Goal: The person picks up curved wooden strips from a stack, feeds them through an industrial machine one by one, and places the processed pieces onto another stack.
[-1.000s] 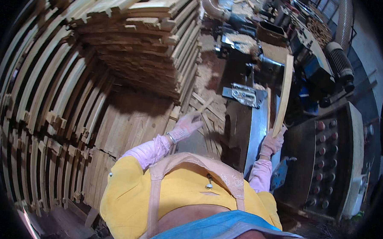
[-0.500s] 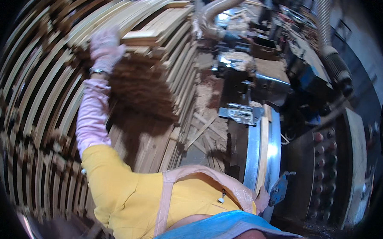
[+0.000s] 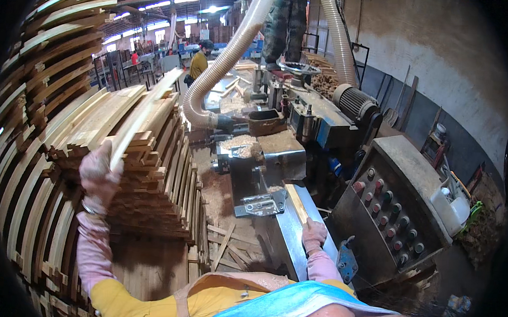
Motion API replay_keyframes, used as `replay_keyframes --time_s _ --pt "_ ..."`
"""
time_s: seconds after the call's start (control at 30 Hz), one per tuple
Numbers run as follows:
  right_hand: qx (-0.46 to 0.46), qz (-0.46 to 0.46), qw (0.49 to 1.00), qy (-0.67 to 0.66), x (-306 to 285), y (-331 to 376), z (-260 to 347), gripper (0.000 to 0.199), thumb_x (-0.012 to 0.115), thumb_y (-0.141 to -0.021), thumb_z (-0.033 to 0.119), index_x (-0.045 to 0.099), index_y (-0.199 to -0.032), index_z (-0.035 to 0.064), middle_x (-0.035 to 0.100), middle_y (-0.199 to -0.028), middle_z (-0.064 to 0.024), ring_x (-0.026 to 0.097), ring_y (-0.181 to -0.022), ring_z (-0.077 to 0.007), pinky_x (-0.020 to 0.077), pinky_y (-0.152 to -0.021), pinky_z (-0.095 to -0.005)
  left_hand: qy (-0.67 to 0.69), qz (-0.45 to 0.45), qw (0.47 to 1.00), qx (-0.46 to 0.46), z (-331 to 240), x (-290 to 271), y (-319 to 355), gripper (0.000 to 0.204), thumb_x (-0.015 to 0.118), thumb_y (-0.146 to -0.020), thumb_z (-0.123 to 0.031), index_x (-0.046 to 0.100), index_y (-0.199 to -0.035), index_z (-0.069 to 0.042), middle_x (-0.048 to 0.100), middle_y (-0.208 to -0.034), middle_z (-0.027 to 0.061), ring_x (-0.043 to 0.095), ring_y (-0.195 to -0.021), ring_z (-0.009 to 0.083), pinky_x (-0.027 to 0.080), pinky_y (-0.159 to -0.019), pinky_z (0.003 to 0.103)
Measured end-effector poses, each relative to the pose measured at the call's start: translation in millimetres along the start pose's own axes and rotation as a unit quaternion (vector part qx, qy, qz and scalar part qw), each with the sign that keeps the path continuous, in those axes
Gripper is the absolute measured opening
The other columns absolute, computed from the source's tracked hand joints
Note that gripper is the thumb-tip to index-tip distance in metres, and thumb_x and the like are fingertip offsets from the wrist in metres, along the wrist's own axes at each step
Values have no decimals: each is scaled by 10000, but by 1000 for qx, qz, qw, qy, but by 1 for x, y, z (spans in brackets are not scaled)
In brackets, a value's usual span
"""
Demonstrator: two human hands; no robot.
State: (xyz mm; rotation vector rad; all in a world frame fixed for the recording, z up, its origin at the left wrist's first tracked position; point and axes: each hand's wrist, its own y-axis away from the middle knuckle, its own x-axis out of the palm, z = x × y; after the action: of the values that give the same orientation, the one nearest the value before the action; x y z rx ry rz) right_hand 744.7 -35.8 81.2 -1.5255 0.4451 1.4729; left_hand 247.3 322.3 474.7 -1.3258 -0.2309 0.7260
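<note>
My left hand [image 3: 99,175], in a pale glove, is closed on the near end of a long pale wooden strip [image 3: 145,111]. This strip slants up and away above a stack of wooden strips [image 3: 105,118]. On the right, my gloved right hand [image 3: 314,236] grips the near end of a second wooden strip [image 3: 297,202]. That one lies along the shiny metal bed [image 3: 296,239] of a woodworking machine, its far end near a metal guide bracket [image 3: 260,204]. The fingers of my right hand are partly hidden.
Curved wooden pieces [image 3: 60,42] are piled high at the left. A control panel [image 3: 387,212] with several buttons stands right of the bed. A ribbed hose [image 3: 227,61] curves down to the machine. Offcuts [image 3: 227,245] lie on the floor. Another person [image 3: 199,62] stands far back.
The view has tilted up. My left hand now has a strip lifted off the stack, and my right hand has come forward into clear view on the strip on the bed.
</note>
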Motion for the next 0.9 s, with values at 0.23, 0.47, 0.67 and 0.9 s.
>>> replay_keyframes --time_s 0.23,0.47,0.67,0.9 --pt "-114 265 585 -758 -130 -5 243 674 688 -996 289 390 -1588 168 370 -1627 -257 502 -1420 -337 455 -1134 -395 641 -93 544 -533 -174 52 89 213 665 -1025 -222 700 -1102 -27 726 -967 104 687 -713 133 603 -648 248" --pt "-21 155 786 -599 -146 52 200 826 772 -892 228 361 -1602 139 648 -1271 -155 676 -1052 -251 576 -922 -349 462 465 742 -142 -305 56 161 614 783 -817 -245 596 -1381 -92 665 -1275 199 598 -1293 377 517 -1039 440" --pt "131 290 942 -106 -133 192 4 897 800 -793 359 422 -1580 154 635 -1233 -230 612 -1157 -417 510 -949 -540 375 582 686 -221 -312 44 242 613 809 -798 -304 617 -1354 -133 704 -1219 159 687 -1124 327 533 -1011 460" --pt "21 17 998 -49 -104 200 -33 544 719 -901 238 586 -1406 83 676 -1130 -203 633 -1026 -422 509 -874 -538 352 687 616 -159 -299 51 334 710 737 -854 -454 560 -1452 -114 697 -1283 201 666 -1179 364 530 -1009 467"
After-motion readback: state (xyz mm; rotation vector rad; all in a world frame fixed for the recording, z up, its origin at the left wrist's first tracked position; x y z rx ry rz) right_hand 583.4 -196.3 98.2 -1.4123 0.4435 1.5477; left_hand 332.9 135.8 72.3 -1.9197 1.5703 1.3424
